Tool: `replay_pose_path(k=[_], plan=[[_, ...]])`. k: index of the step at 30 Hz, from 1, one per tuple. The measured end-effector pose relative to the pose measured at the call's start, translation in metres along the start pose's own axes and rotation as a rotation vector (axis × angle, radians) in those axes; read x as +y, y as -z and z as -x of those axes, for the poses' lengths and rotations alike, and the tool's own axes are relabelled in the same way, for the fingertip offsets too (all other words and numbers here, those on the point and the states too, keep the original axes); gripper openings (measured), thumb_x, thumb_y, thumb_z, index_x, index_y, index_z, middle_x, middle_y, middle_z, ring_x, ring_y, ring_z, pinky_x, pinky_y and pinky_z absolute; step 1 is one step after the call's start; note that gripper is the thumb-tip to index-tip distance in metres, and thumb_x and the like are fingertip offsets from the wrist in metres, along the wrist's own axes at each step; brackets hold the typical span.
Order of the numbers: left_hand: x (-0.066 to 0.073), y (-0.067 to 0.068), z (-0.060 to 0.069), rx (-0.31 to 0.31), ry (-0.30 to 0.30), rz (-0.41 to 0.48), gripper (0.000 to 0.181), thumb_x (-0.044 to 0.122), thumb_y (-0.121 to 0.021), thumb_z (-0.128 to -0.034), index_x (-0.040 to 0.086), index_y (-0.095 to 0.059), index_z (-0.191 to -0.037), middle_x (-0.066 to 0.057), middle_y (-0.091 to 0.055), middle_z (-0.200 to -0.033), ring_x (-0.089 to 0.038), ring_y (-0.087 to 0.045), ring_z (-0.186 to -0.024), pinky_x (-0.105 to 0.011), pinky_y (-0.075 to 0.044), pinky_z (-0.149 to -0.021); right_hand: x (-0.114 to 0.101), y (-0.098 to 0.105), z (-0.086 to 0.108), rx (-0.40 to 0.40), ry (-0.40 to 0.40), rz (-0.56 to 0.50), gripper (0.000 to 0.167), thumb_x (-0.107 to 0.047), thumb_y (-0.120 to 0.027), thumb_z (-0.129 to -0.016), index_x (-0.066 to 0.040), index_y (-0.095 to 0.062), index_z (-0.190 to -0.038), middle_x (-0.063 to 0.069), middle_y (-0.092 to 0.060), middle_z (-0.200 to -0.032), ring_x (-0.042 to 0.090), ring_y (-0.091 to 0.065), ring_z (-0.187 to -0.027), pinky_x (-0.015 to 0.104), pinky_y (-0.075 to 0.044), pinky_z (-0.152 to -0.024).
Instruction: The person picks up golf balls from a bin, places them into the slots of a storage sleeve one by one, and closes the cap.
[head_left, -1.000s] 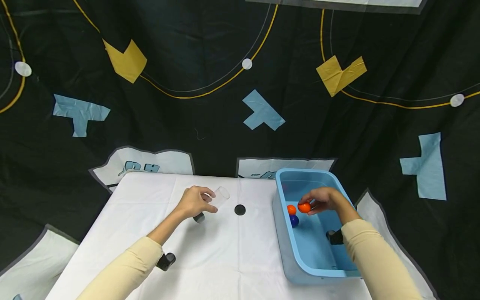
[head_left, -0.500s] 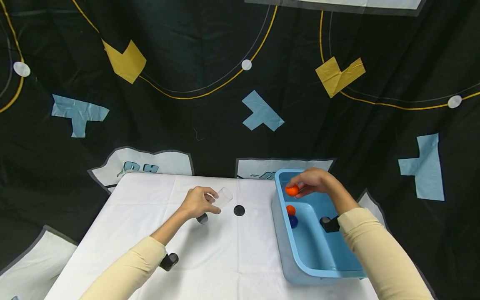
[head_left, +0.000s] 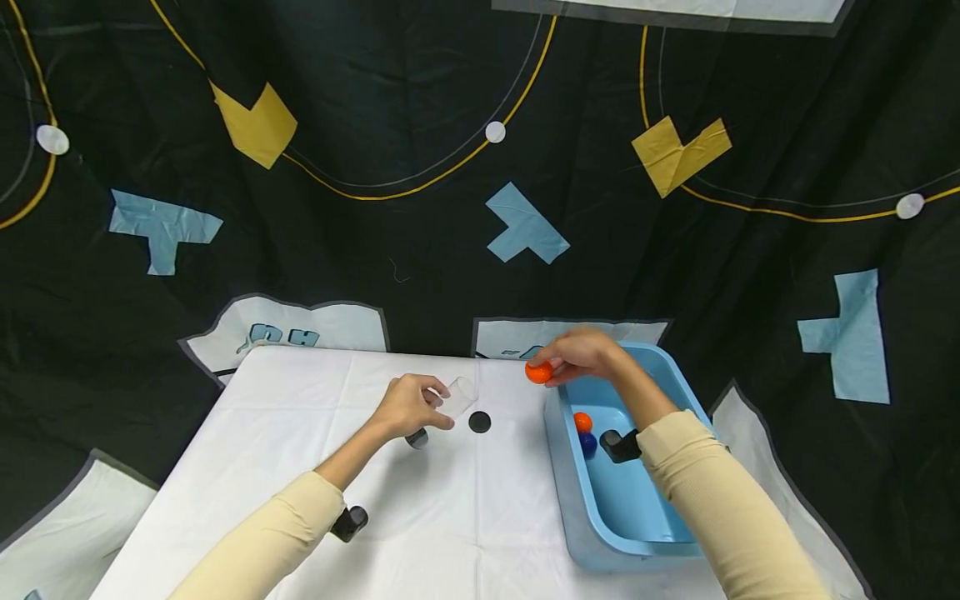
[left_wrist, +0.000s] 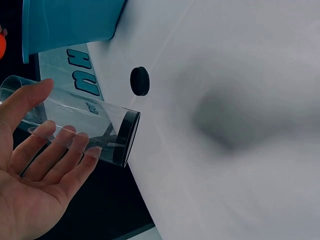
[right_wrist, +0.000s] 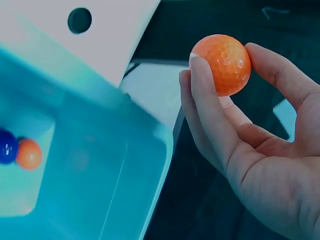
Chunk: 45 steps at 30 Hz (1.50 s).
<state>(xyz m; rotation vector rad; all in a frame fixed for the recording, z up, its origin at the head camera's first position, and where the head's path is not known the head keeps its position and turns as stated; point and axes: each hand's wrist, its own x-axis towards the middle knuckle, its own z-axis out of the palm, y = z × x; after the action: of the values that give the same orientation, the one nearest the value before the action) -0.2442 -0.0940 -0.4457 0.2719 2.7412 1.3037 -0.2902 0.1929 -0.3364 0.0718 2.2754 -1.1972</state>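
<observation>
My left hand [head_left: 411, 407] grips a clear cylinder [head_left: 459, 397] with a black base, held tilted above the white table. In the left wrist view, thumb and fingers lie round the cylinder's wall [left_wrist: 80, 112], and its black end [left_wrist: 127, 137] points away from the palm. My right hand [head_left: 583, 354] pinches an orange ball [head_left: 538, 372] above the blue bin's far left edge. The right wrist view shows that dimpled ball [right_wrist: 222, 65] between thumb and fingertips. Inside the bin [head_left: 577, 508], another orange ball [head_left: 582, 422] touches a dark blue ball [head_left: 588, 444].
A flat black disc [head_left: 480, 422] lies on the white table [head_left: 420, 533] between the left hand and the bin. Behind the table hangs a black cloth [head_left: 405, 267] with blue and yellow tape pieces. Black wrist cameras [head_left: 351, 523] sit below both forearms.
My right hand has carried the orange ball up and left, from inside the bin to above its left edge. My left hand with the cylinder has shifted slightly right.
</observation>
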Motion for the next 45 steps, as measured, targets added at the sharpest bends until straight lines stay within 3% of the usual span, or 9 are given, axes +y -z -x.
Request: replay_pose_path(k=[18,27,32,38,45], plan=[[0.013,-0.011,-0.006,-0.011,-0.008,0.008,0.036,0.015,-0.094,-0.0634,0.012,-0.077,-0.095,-0.003,-0.078,-0.088,-0.017,-0.072,-0.088,-0.036,-0.059,-0.078,-0.015,-0.055,-0.013,-0.012,0.036,-0.014,0.029,-0.018,-0.08,-0.086,0.004,-0.074,-0.104,0.017,-0.068,-0.103,0.027,-0.074,-0.086,0.044,-0.058,-0.091],[0.016,-0.017,-0.008,-0.019,-0.03,0.012,0.033,0.014,-0.093,-0.0639,0.013,-0.077,-0.093,-0.003,-0.078,-0.087,-0.017,-0.072,-0.087,-0.037,-0.058,-0.08,-0.015,-0.063,-0.015,-0.013,0.05,0.005,0.027,-0.019,-0.079,-0.087,0.003,-0.075,-0.101,0.017,-0.068,-0.104,0.031,-0.075,-0.09,0.038,-0.061,-0.081],[0.02,-0.019,-0.008,-0.032,-0.044,0.02,0.034,0.013,-0.093,-0.0639,0.012,-0.076,-0.093,-0.003,-0.078,-0.087,-0.015,-0.071,-0.086,-0.036,-0.057,-0.078,-0.014,-0.066,-0.015,0.011,0.058,0.034,0.025,-0.021,-0.079,-0.087,0.001,-0.077,-0.099,0.016,-0.071,-0.104,0.027,-0.075,-0.083,0.038,-0.062,-0.081],[0.024,-0.019,-0.009,-0.031,-0.051,0.009,0.032,0.015,-0.093,-0.0655,0.012,-0.077,-0.093,-0.003,-0.077,-0.087,-0.016,-0.071,-0.086,-0.035,-0.057,-0.078,-0.013,-0.066,-0.014,0.032,0.061,0.044,0.025,-0.023,-0.08,-0.086,-0.001,-0.078,-0.096,0.015,-0.071,-0.103,0.034,-0.076,-0.088,0.036,-0.062,-0.077],[0.024,-0.018,-0.008,-0.043,-0.058,0.016,0.037,0.014,-0.092,-0.0673,0.006,-0.077,-0.099,-0.014,-0.078,-0.096,-0.018,-0.071,-0.088,-0.039,-0.058,-0.081,-0.011,-0.067,-0.015,0.035,0.06,0.05,0.026,-0.024,-0.08,-0.086,0.0,-0.076,-0.095,0.015,-0.072,-0.102,0.033,-0.075,-0.085,0.039,-0.062,-0.081]])
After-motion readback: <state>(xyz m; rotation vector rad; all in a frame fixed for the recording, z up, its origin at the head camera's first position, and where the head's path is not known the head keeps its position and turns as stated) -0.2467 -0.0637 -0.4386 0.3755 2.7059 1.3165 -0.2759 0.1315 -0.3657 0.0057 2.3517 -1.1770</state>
